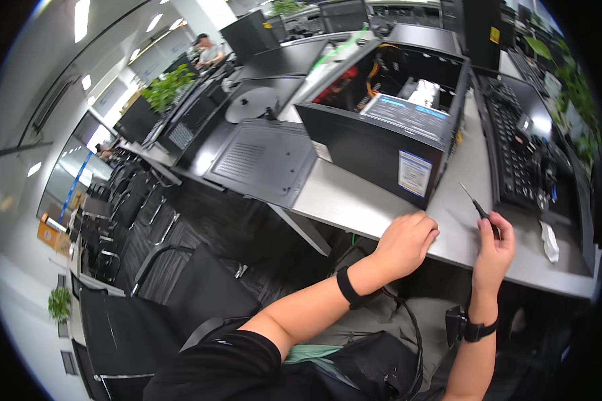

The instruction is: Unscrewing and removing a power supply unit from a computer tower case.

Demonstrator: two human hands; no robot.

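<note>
A screwdriver (477, 208) with a black handle and thin metal shaft is pinched in my right hand (493, 252), its tip pointing up and away over the desk. My left hand (405, 244) rests at the desk's front edge, fingers curled together; whatever they may hold is hidden. Just beyond it stands a black computer case (368, 157) with its side off, a white label on the near face. Inside sits a power supply (408, 117) with a printed label, along with orange-yellow cables and red parts. Left of the case lies a flat black side panel (264, 160) with vent holes.
A black keyboard (508, 137) with cables and small parts on it lies right of the case. A crumpled white wrapper (550, 242) is near the right corner. A black chair (201, 287) stands at my left. Plants and monitors line the desks; a person (209, 52) sits far off.
</note>
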